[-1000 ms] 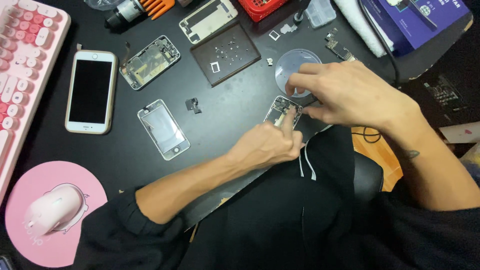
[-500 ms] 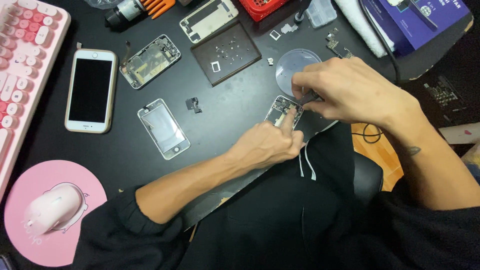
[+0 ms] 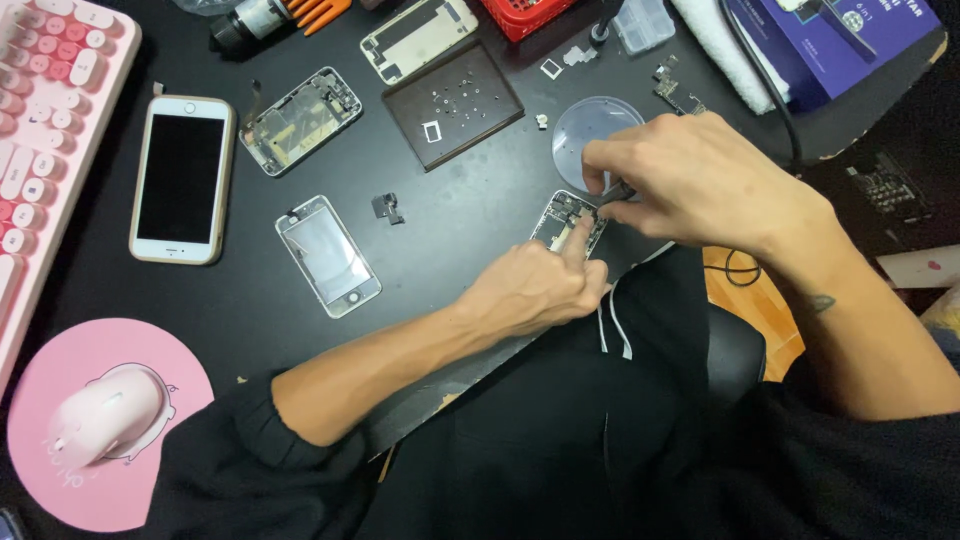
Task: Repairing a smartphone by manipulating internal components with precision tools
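Left hand (image 3: 535, 290) presses one finger on the open phone (image 3: 568, 220), holding it down. Right hand (image 3: 690, 180) pinches a thin dark tool (image 3: 615, 193) w/ tip on it. Hands close together.

A black desk (image 3: 250, 300) fills the view under even light, with orange-brown floor (image 3: 745, 295) showing past its near edge.

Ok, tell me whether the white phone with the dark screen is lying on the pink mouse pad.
No, the white phone lies on the black desk, apart from the pink mouse pad.
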